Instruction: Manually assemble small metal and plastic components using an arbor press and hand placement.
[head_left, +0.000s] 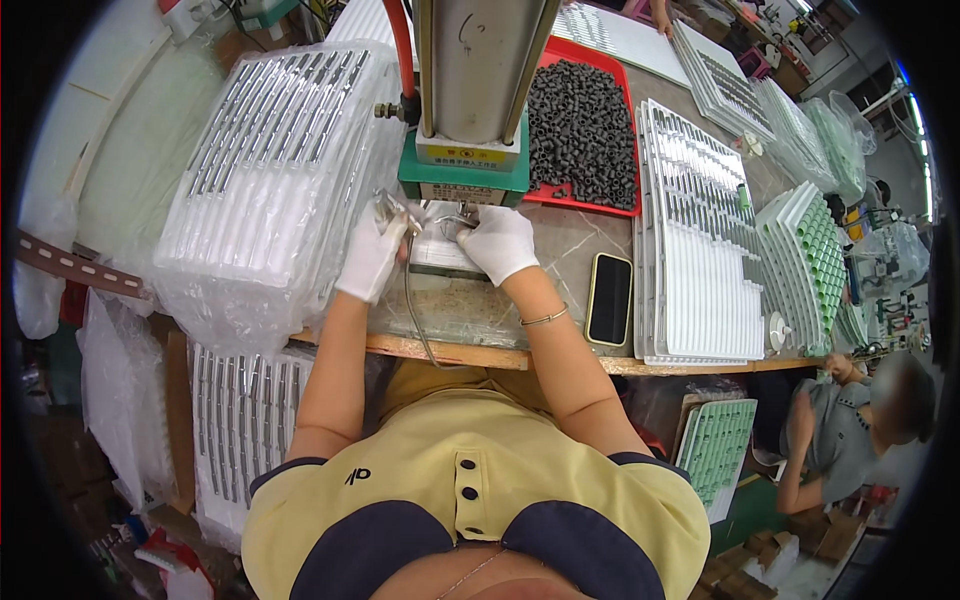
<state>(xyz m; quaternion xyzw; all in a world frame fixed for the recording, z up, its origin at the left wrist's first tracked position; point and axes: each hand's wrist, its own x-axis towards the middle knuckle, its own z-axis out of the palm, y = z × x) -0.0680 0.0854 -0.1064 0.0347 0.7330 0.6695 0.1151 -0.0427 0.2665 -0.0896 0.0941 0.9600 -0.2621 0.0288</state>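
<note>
Both my hands wear white gloves and are under the green press head (465, 172). My left hand (374, 256) is closed on a shiny metal fitting (388, 207), left of the press base. A thin grey hose (411, 300) hangs from beside that hand down to the table's front edge. My right hand (500, 243) is closed at the right of the base, its fingertips at a small curved shiny metal part (452, 221). The press head hides some of the work spot, and the exact kind of either metal part is too small to tell.
A red tray (633, 150) of small black sleeves stands behind right. White trays of metal tubes (270, 110) are stacked at left, more trays (700, 290) at right. A phone (609, 300) lies right of my forearm. Another person (860, 420) sits at far right.
</note>
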